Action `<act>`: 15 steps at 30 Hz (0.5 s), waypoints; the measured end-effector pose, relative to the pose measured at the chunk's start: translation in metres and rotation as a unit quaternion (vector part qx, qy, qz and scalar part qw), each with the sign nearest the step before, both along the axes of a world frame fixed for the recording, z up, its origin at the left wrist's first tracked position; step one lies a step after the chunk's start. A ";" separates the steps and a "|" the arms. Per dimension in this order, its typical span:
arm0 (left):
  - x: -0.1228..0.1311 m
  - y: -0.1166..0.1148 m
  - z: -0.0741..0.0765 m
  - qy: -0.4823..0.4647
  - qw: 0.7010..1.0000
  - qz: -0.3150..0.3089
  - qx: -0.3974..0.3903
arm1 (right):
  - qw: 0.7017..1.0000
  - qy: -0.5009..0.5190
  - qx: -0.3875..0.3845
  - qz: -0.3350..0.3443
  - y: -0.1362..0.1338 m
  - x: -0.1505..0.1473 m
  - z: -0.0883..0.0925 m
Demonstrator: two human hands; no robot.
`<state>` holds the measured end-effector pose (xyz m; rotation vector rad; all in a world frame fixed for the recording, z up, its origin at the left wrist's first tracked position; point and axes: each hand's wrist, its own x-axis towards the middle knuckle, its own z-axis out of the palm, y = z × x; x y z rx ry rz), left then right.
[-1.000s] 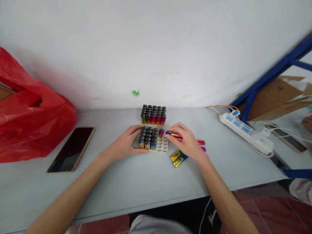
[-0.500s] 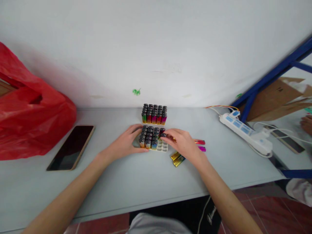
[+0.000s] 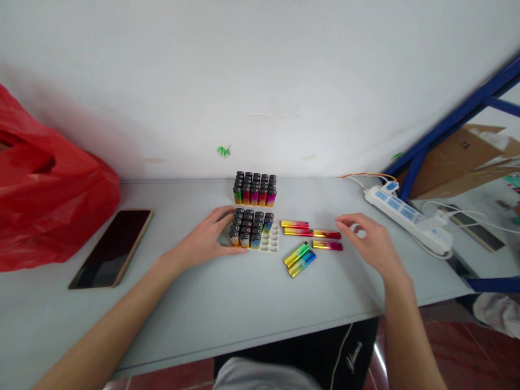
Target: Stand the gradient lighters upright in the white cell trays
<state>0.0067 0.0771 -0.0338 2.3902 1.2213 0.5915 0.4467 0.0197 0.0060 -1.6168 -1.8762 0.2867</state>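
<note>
My left hand (image 3: 209, 235) grips the left side of a white tray (image 3: 275, 238), thumb along the front and fingers behind. Black-topped lighters (image 3: 245, 240) stand upright in its left columns, and a couple are at the back of the fourth. The round sockets at its right show bare. My right hand (image 3: 368, 241) holds nothing; its thumb and forefinger are apart, just right of a red-and-yellow lighter (image 3: 327, 234). Several more lighters lie flat between the tray and that hand, among them a green-and-yellow lighter (image 3: 297, 254) and a blue-and-yellow lighter (image 3: 302, 264).
Behind the tray, a second block of upright lighters (image 3: 254, 189) stands near the wall. A phone (image 3: 112, 246) and a red plastic bag (image 3: 49, 189) are at the left. At the right lie a power strip (image 3: 406, 214) with cords and a blue metal frame (image 3: 418, 162).
My right hand has let go of a lighter in the tray's fourth column and moved right, beyond the loose lighters. My left hand stays on the tray.
</note>
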 end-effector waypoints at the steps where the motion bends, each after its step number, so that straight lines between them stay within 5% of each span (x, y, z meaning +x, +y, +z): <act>1: 0.000 0.000 0.000 -0.001 1.000 0.000 -0.001 | 1.000 -0.004 -0.007 -0.001 -0.004 0.010 -0.002; 9: -0.002 0.002 -0.004 -0.002 1.000 0.003 0.005 | 0.996 -0.013 -0.080 0.040 -0.010 0.037 -0.029; 15: -0.002 0.002 -0.003 -0.010 1.000 0.000 0.009 | 0.993 0.017 -0.099 0.060 0.001 0.031 -0.026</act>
